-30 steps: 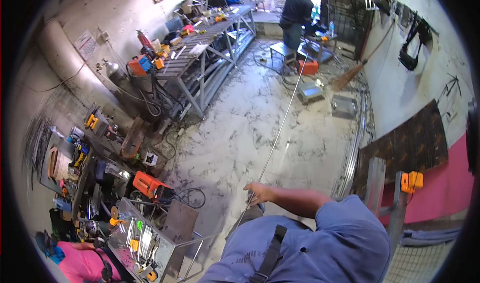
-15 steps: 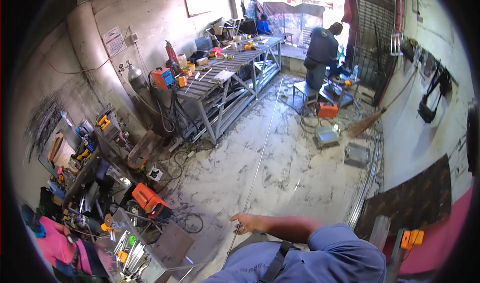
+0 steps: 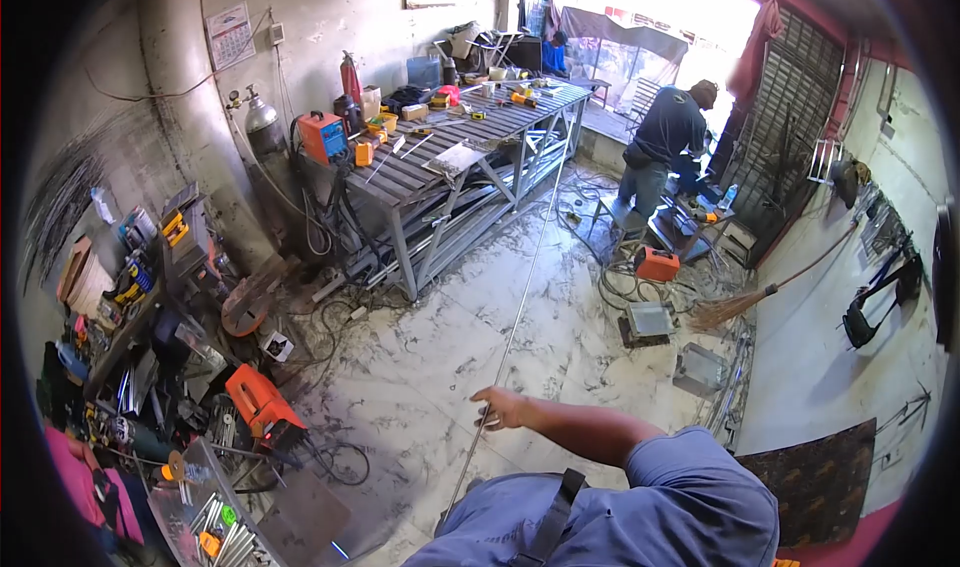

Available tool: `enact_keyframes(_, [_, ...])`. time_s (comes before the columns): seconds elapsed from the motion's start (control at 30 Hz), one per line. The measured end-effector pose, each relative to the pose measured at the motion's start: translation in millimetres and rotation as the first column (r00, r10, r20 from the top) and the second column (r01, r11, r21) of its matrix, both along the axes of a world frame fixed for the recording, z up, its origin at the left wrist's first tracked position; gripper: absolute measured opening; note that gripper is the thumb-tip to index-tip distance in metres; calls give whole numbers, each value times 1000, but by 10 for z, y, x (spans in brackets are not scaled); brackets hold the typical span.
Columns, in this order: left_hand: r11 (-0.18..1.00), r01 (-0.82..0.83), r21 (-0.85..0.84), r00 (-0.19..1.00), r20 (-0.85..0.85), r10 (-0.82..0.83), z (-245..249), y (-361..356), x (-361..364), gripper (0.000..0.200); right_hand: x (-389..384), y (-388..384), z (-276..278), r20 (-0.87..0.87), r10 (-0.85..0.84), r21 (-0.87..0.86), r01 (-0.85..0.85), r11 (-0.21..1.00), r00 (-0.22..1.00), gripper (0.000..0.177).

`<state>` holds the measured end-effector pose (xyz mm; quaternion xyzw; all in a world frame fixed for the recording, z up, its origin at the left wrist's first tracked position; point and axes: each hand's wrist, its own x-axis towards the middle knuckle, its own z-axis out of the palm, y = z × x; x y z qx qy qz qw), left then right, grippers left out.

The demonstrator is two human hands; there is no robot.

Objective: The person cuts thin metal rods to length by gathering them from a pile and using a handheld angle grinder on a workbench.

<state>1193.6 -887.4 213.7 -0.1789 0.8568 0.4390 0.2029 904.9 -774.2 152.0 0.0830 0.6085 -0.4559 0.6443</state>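
A long thin metal rod (image 3: 520, 312) slants across the middle of the room, from near the workbench's far end down to my body. My right hand (image 3: 503, 409) is closed round it toward its near part, with the arm stretched out from the right. The hand partly covers the rod there, and some fingers are hidden behind the hand. Below the hand, the rod runs down beside my grey-blue shirt (image 3: 620, 517). My left hand is out of view.
A slatted metal workbench (image 3: 425, 172) with tools stands along the left wall. An orange machine (image 3: 262, 404) sits at lower left near a bin of metal offcuts (image 3: 185, 527). Ahead, a co-worker (image 3: 665, 137) bends over a small table. A broom (image 3: 735, 307) leans at right.
My view has shifted and turned, so the room appears tilted. My right hand stays on the rod and appears slightly higher in view. The co-worker remains bent over the small table.
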Motion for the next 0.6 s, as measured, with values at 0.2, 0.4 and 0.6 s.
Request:
enact_keyframes(0.2, [998, -24, 58, 999, -33, 26, 34, -101, -1024, 26, -1440, -324, 264, -30, -92, -105, 88, 991, 995, 43])
enact_keyframes(0.4, [989, -138, 61, 990, 52, 135, -318, -126, -2116, 26, -3290, -646, 198, -45, -208, -231, 192, 954, 977, 31])
enact_keyframes(0.6, [960, -280, 17, 954, 119, 276, -274, -224, -3582, 26, -5156, -894, 439, -67, -270, -304, 238, 923, 961, 35])
